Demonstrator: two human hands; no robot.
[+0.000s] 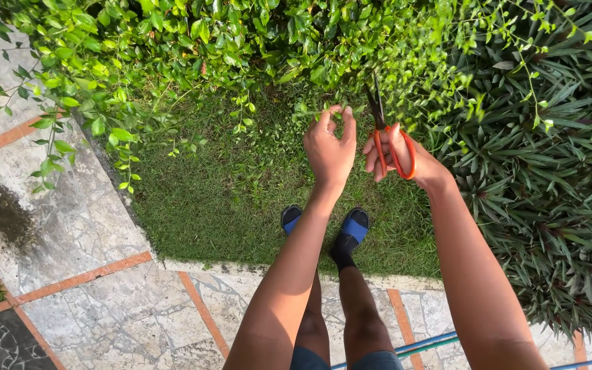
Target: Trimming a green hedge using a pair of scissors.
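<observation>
Orange-handled metal scissors point(386, 133) gripped in right hand point(397, 156), dark blades up at leafy green shrub point(241, 41). Left hand point(329, 147) pinches thin green shoot point(323, 111) beside blades. Trimming step; next cut likely needs the shoot between the blades. Blue sandals point(330, 225) on grass point(220, 199).

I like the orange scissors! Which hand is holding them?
The right hand holds the orange-handled scissors, fingers through the loops and blades pointing up into the bush. The left hand only pinches a thin green twig.
</observation>
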